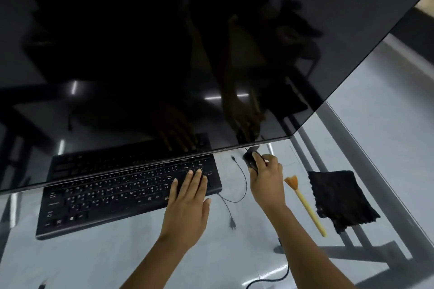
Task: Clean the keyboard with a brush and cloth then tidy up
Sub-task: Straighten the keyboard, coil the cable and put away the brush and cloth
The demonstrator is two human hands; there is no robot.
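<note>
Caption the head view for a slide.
Left hand flat on keyboard, right hand gripping mouse; brush and cloth lie unused.

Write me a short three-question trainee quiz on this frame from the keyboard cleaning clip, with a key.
1. True or false: the brush is held in the right hand.
2. Multiple choice: the left hand rests on A) the right end of the keyboard, B) the cloth, C) the monitor.
3. Fill in: the right hand's fingers curl round the black ____.

Key
1. False: the brush lies on the glass table, between the right hand and the cloth.
2. A: fingers straight, flat on the keys.
3. Mouse, just below the monitor's lower edge.
</note>
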